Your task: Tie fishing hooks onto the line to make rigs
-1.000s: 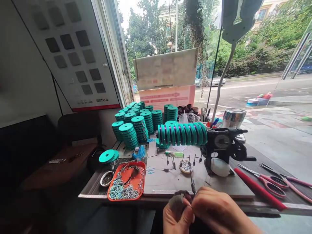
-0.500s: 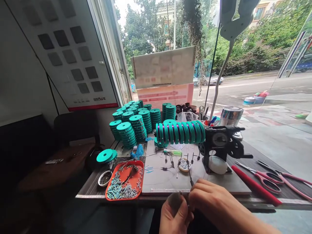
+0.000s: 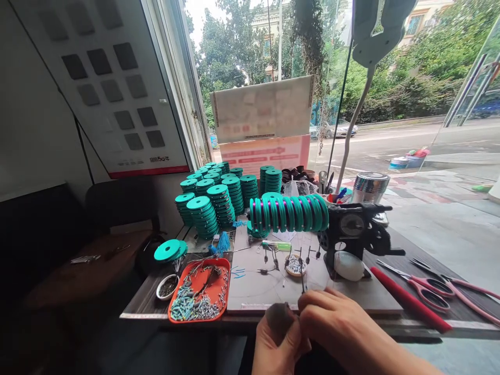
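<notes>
Just at the near edge of the worktop [image 3: 142,299], both hands are meeting. The left hand [image 3: 275,344] is curling its fingers, where a dark grey piece [image 3: 278,320] is showing, and the right hand [image 3: 332,317] is bending over from the other side, hiding the fingertips; I cannot tell what either grip is pinching. A thin dark rod [image 3: 302,278] is rising beside the right fingers. Beyond, a small dish [image 3: 292,274] is holding white beads, and green spools [image 3: 289,214] are lining up at a black winder [image 3: 353,224].
</notes>
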A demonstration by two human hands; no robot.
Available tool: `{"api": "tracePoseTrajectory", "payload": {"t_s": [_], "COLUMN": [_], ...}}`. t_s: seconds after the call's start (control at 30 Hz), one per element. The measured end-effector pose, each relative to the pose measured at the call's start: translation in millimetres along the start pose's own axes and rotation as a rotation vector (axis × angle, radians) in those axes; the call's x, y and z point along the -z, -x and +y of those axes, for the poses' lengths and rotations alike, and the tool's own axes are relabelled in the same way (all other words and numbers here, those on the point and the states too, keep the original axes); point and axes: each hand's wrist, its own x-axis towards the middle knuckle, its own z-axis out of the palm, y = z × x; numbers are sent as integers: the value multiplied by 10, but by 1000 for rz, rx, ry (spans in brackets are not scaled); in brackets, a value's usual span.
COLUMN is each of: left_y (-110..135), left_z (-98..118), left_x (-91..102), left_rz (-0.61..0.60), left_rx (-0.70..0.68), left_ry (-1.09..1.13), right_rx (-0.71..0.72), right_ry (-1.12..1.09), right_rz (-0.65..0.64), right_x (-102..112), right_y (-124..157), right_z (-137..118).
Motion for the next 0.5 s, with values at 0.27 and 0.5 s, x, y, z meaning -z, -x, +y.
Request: {"api": "tracePoseTrajectory", "payload": {"t_s": [0.27,0.5], "left_y": [-19,-53], "left_z": [0,-58], "left_x": [16,64], "left_rz": [-38,1], "left_rx": [-66,-184], "left_ry": [-5,10], "right_rx": [26,-39], "right_ry": [-187,-463], "right_rz": [78,60], "right_x": [-48,-31], "right_y": [1,-56], "right_z": [27,76]}}
